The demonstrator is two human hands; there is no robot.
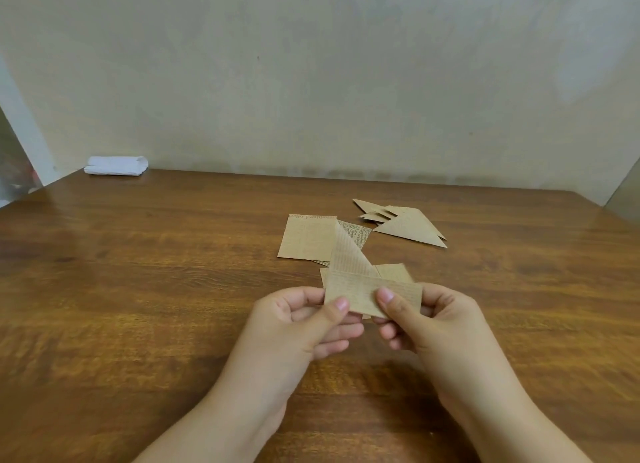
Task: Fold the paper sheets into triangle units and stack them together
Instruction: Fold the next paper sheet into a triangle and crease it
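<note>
I pinch a half-folded paper sheet (372, 294) between my left hand (304, 320) and right hand (429, 320) above the wooden table (138, 289), with flat sheets (306, 237) and folded triangles (408, 227) lying beyond.

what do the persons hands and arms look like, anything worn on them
Both are bare: the left hand and right hand show no gloves, rings, watch or bracelets, and no sleeves reach the visible forearms. The thumbnails are short and unpainted.
</note>
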